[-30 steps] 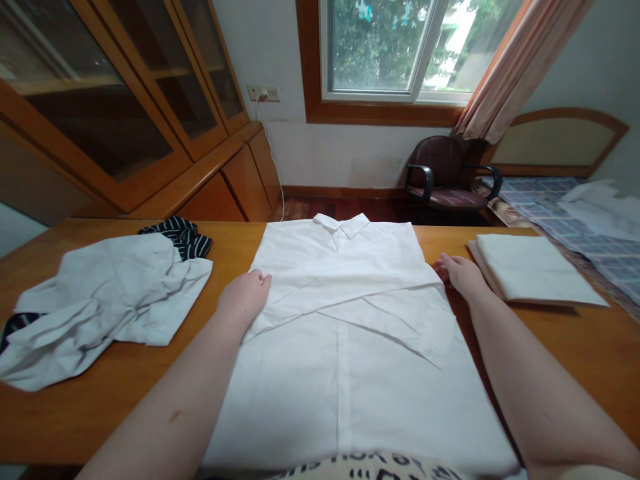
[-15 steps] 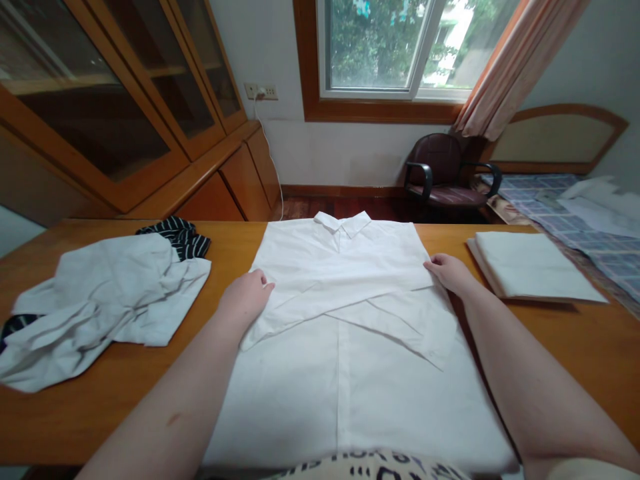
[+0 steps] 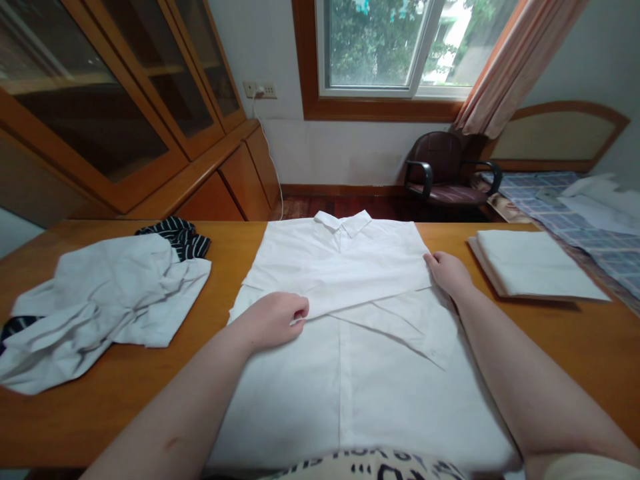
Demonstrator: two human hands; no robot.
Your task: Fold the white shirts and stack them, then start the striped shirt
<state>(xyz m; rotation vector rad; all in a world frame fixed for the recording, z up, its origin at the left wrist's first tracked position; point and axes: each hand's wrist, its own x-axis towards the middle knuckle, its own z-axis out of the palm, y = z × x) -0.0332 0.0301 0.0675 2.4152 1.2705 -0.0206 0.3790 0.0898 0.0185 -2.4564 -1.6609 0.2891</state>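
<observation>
A white collared shirt lies front up on the wooden table, collar at the far edge, its sleeves folded across the chest. My left hand is closed on the lower edge of the upper folded sleeve, left of the button placket. At the shirt's right side, my right hand pinches the fabric where the sleeve folds in. The lower sleeve's cuff end points toward the near right.
A crumpled white garment lies at the left with a black striped cloth under it. Folded white cloth sits at the right of the wooden table. Beyond are a chair, a bed and a cabinet.
My left hand has moved from the shirt's left side inward and nearer, onto the folded sleeve's lower edge. My right hand has stayed nearly in place.
</observation>
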